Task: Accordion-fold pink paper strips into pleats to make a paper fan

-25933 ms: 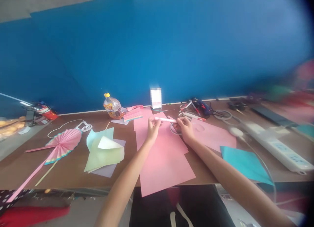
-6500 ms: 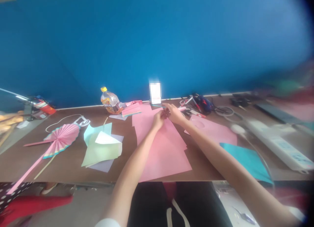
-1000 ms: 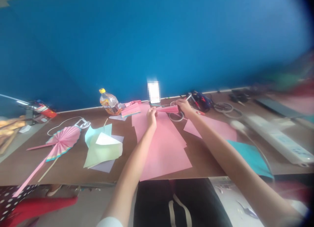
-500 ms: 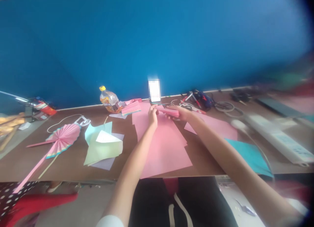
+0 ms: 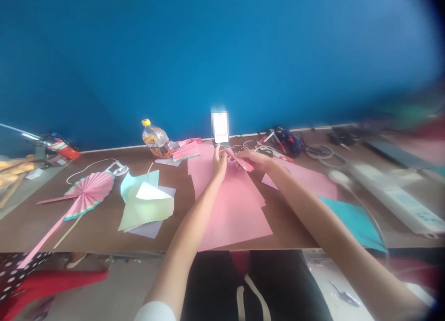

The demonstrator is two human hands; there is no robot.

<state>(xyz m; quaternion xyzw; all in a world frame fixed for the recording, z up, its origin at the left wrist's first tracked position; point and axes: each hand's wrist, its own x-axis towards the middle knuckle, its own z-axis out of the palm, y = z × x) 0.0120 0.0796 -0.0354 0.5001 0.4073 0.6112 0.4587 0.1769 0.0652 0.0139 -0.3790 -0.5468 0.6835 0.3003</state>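
Both my hands are at a narrow, pleated strip of pink paper [image 5: 246,165] above the far part of the pink sheets [image 5: 229,210]. My right hand [image 5: 255,159] closes around it from the right, and its pleats fan apart slightly at the near end. At the strip's left, far end my left hand [image 5: 219,164] pinches it, with one digit pointing up; the fingertips are partly hidden. Left of my hands, another pleated pink piece with a striped edge [image 5: 187,151] lies beside a yellow-capped bottle [image 5: 156,140].
A round pink paper fan [image 5: 89,193] lies at the left, near green sheets [image 5: 149,212]. A bright phone-like screen [image 5: 221,126] stands by the blue wall. Scissors [image 5: 267,150], a teal sheet [image 5: 354,221] and a white power strip [image 5: 399,198] lie to the right.
The pleated strip has turned, its near end swinging down and slightly left, and its pleats show more spread. My left hand's digit now points up.
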